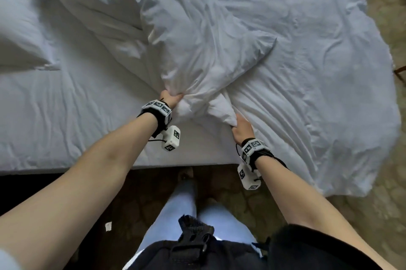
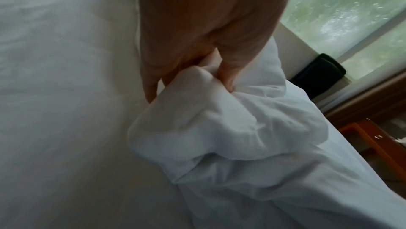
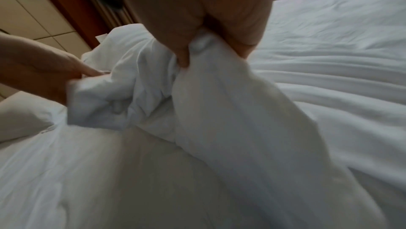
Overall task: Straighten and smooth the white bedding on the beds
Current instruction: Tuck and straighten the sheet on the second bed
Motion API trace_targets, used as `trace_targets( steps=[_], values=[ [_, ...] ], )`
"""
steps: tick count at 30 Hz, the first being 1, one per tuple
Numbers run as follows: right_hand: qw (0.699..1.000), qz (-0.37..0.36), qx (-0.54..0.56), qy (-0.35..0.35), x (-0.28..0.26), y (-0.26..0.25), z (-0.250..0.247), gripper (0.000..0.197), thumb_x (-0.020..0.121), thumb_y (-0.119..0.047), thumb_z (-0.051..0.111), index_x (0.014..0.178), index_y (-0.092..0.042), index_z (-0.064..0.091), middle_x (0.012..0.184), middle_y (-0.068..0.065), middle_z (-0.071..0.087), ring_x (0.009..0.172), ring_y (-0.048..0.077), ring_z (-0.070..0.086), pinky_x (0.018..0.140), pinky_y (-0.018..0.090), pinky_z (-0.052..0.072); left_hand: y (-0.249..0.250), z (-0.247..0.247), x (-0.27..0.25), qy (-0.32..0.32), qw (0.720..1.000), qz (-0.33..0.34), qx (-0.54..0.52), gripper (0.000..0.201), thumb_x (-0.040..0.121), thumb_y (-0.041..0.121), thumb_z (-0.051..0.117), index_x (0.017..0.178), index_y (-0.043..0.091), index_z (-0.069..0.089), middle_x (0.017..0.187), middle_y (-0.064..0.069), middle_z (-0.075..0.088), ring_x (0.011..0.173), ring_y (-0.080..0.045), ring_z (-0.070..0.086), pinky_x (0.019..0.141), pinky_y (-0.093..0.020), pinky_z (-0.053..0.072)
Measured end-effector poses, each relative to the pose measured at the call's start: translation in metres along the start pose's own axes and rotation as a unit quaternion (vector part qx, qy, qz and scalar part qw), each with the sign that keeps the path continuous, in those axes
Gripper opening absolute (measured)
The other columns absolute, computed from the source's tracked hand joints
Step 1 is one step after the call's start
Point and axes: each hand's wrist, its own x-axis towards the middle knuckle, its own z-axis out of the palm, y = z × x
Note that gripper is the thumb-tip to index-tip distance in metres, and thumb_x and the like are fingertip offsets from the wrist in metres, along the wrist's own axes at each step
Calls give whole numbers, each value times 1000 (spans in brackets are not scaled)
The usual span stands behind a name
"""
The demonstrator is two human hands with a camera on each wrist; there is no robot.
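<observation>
A crumpled white duvet point(image 1: 219, 34) lies bunched across the bed, over the fitted sheet point(image 1: 66, 116). My left hand point(image 1: 170, 97) grips a thick bunch of the duvet near the bed's front edge; in the left wrist view its fingers point(image 2: 226, 74) curl round the fold of the duvet point(image 2: 219, 128). My right hand point(image 1: 240, 127) grips another fold of the duvet a little to the right; in the right wrist view the thumb and fingers point(image 3: 182, 57) pinch the duvet point(image 3: 230, 111). The left hand point(image 3: 54, 72) shows there too, at the left.
A white pillow point(image 1: 19, 34) lies at the bed's left end. The duvet hangs over the right edge point(image 1: 351, 171) onto patterned carpet point(image 1: 384, 214). A window point(image 2: 351, 15), a dark chair point(image 2: 316, 76) and an orange wooden stand point(image 2: 377, 144) lie beyond the bed.
</observation>
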Motion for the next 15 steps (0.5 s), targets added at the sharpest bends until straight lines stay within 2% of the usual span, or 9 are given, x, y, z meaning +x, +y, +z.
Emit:
trace_targets(
  steps=[2, 4, 8, 12, 15],
  values=[
    [1000, 0, 10, 6, -13, 3, -5, 52, 86, 3, 37, 136, -11, 44, 129, 18, 58, 118, 35, 54, 95, 36, 42, 2, -2, -9, 3, 999, 31, 18, 55, 88, 30, 62, 127, -6, 50, 129, -21, 57, 120, -32, 55, 101, -34, 43],
    [1000, 6, 19, 10, -26, 7, -7, 52, 87, 2, 39, 137, -12, 43, 129, 17, 57, 119, 35, 53, 96, 36, 42, 5, -4, -21, 15, 998, 65, 22, 45, 93, 25, 55, 125, -7, 51, 128, -23, 56, 120, -34, 54, 99, -35, 41],
    [1000, 5, 15, 15, -55, 6, 3, 31, 93, -21, 46, 121, -13, 56, 120, 15, 63, 112, 34, 58, 89, 37, 45, 5, -15, -52, 56, 991, 113, 49, 38, 99, 23, 43, 122, -7, 49, 129, -25, 54, 121, -37, 51, 100, -37, 38],
    [999, -20, 26, 6, -94, 2, 31, 36, 92, -37, 49, 108, -9, 65, 111, 18, 67, 104, 36, 61, 84, 36, 46, -6, -34, -96, 106, 977, 156, 101, 40, 101, 28, 38, 119, -5, 50, 126, -27, 55, 117, -39, 52, 97, -40, 40],
    [999, -41, 15, -23, -125, 0, 55, 44, 92, -45, 46, 106, -9, 66, 112, 17, 67, 104, 35, 61, 84, 37, 47, -29, -57, -130, 139, 966, 160, 151, 41, 101, 28, 36, 116, -7, 50, 124, -29, 54, 115, -41, 51, 93, -41, 40]
  ],
)
